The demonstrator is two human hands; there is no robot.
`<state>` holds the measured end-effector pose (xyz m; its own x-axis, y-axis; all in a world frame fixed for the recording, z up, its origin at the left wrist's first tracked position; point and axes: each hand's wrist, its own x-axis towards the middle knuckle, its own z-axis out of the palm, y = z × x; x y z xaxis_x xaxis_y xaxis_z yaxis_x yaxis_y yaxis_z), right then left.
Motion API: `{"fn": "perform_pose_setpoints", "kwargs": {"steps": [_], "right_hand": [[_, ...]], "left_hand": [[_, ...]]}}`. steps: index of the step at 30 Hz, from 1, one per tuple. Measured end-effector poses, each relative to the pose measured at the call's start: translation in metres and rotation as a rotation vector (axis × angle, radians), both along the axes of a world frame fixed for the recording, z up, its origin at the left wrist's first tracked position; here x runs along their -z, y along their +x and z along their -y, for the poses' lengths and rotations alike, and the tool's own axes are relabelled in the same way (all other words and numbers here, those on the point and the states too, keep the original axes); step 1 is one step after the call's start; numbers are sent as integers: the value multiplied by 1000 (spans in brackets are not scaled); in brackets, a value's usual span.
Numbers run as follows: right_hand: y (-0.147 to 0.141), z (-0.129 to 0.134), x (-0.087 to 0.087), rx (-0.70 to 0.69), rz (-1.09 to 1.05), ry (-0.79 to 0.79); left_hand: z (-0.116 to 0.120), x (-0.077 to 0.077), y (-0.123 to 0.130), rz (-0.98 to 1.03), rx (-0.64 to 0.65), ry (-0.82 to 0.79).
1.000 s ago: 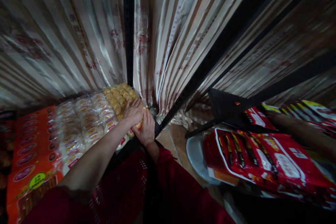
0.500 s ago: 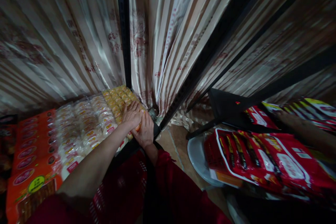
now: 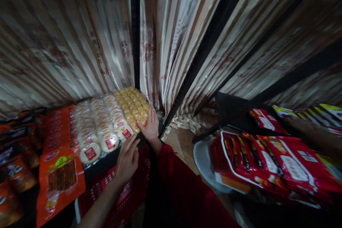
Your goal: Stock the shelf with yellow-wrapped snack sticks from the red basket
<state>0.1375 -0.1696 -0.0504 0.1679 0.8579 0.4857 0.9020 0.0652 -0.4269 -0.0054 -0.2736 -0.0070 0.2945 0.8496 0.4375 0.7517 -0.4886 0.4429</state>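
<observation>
My right hand (image 3: 151, 126) rests with fingers apart on the front right corner of a block of small yellow wrapped snacks (image 3: 131, 103). Just in front of the shelf edge, my left hand (image 3: 128, 157) hangs with its fingers loosely stretched toward the snacks and nothing visible in it. Left of the yellow rows stand several rows of clear-wrapped round white cakes (image 3: 110, 143) with red labels. Beside those lies an orange packet of brown sticks (image 3: 61, 164). These goods sit in rows on a dark shelf (image 3: 104, 162).
Dark packets with orange-brown food (image 3: 18, 171) fill the far left. Black shelf posts (image 3: 135, 35) rise before a pleated curtain (image 3: 112, 42). At right are red snack packs (image 3: 267, 160), a pale round tub (image 3: 201, 160) and another person's blurred forearm (image 3: 312, 133). Below is a red perforated basket (image 3: 143, 171).
My left hand has come off the yellow snacks and drawn back toward me, below the shelf edge. My right hand stays at their corner. The view has shifted, showing more of the left side.
</observation>
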Motion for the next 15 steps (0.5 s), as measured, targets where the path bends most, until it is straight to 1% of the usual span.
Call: {"fn": "perform_pose_setpoints", "kwargs": {"steps": [3, 5, 7, 9, 11, 13, 15], "right_hand": [[2, 1, 0, -2, -21, -3], [3, 1, 1, -4, -35, 6], [4, 1, 2, -2, -59, 24], [5, -1, 3, 1, -99, 52], [7, -3, 3, 6, -153, 85], [9, -3, 3, 7, -204, 114], [14, -2, 4, 14, -249, 129]], "left_hand": [[58, 27, -24, 71, -8, -53], [89, 41, -41, 88, -38, -97], [114, 53, -58, 106, -117, -125], [134, 64, -77, 121, -189, -121], [151, 75, -97, 99, -206, -164], [164, 85, -117, 84, -163, -162], [173, 91, -136, 78, -175, -160]]}}
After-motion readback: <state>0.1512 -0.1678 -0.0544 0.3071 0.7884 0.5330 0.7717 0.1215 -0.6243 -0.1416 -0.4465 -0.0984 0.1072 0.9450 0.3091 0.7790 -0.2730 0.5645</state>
